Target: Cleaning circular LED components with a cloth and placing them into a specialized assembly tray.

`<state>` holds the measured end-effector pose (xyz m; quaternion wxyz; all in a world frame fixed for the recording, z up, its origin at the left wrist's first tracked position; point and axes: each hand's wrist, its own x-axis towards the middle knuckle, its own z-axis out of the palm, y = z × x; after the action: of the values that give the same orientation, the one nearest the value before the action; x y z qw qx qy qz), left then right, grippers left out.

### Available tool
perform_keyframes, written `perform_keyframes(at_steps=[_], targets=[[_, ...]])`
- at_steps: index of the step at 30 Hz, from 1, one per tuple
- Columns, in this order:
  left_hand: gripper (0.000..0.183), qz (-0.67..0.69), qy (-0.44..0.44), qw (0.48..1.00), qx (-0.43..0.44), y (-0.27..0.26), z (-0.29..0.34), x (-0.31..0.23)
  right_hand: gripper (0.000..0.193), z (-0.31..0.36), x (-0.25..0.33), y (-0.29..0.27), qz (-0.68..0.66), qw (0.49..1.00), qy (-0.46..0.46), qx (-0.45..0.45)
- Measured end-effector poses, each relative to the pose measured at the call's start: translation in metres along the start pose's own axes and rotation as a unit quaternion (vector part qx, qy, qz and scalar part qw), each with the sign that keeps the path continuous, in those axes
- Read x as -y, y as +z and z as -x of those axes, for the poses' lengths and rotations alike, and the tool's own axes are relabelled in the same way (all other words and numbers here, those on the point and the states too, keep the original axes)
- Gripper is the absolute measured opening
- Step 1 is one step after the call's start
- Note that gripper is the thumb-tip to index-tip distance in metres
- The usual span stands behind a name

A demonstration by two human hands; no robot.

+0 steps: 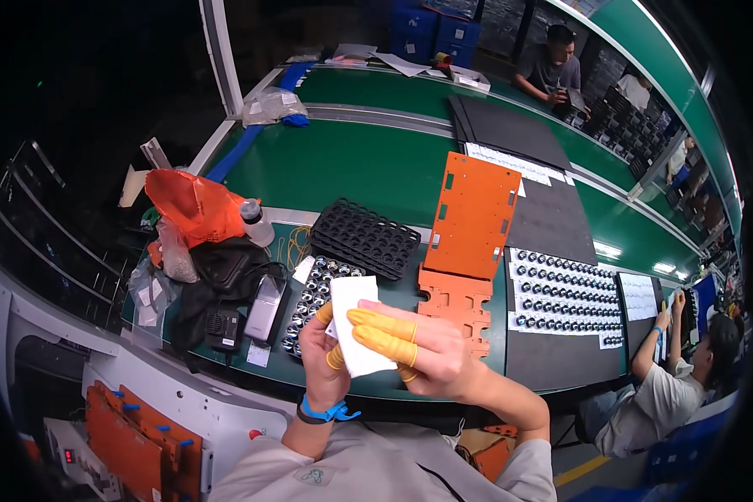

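Note:
A folded white wipe (353,305) is held up between my two hands, above the near edge of the green bench. My left hand (322,360) grips it from the left, with yellow finger cots on the fingertips. From the right, my right hand (431,356), also in yellow finger cots, presses its fingers flat across the wipe's front. Whether anything lies inside or behind the wipe is hidden. Just beyond my hands stand an orange slotted plate (473,217) and a lower orange fixture with cut-outs (453,293). Round metallic parts (316,289) sit in rows behind my left hand.
Stacked black trays with round holes (364,238) lie beyond the wipe. Rows of small dark cylinders (565,293) stand on a white sheet at right, over black mats (552,360). At left are an orange bag (192,205), a bottle (257,224) and a power bank (265,308). A co-worker (665,393) sits at right.

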<state>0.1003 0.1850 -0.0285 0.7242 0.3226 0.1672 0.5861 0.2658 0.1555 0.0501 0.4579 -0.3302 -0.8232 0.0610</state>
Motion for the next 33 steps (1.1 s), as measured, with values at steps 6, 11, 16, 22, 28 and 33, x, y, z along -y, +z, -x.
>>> perform_keyframes(at_steps=[6,11,16,22,28,33], targets=[[0.074,-0.04,0.016,0.999,0.018,0.003,0.005,0.0,0.055,-0.002,0.006,-0.003,-0.048,0.999,0.007,-0.011],[0.074,-0.043,-0.004,0.998,0.038,0.003,0.01,0.006,0.053,0.006,0.001,-0.007,-0.033,0.998,0.038,-0.021],[0.076,-0.029,0.037,0.999,0.007,0.015,0.011,0.001,0.048,0.007,0.014,-0.011,-0.012,0.998,-0.034,-0.049],[0.071,-0.041,0.028,0.999,-0.004,0.023,0.015,0.004,0.05,0.01,0.015,-0.009,0.015,0.997,-0.039,-0.061],[0.072,-0.04,0.047,0.998,0.007,0.021,0.013,0.009,0.046,0.017,0.014,-0.016,0.008,0.997,-0.027,-0.069],[0.07,-0.06,0.033,0.997,-0.03,0.022,0.015,0.014,0.045,0.015,0.015,-0.014,0.018,0.995,-0.068,-0.073]])
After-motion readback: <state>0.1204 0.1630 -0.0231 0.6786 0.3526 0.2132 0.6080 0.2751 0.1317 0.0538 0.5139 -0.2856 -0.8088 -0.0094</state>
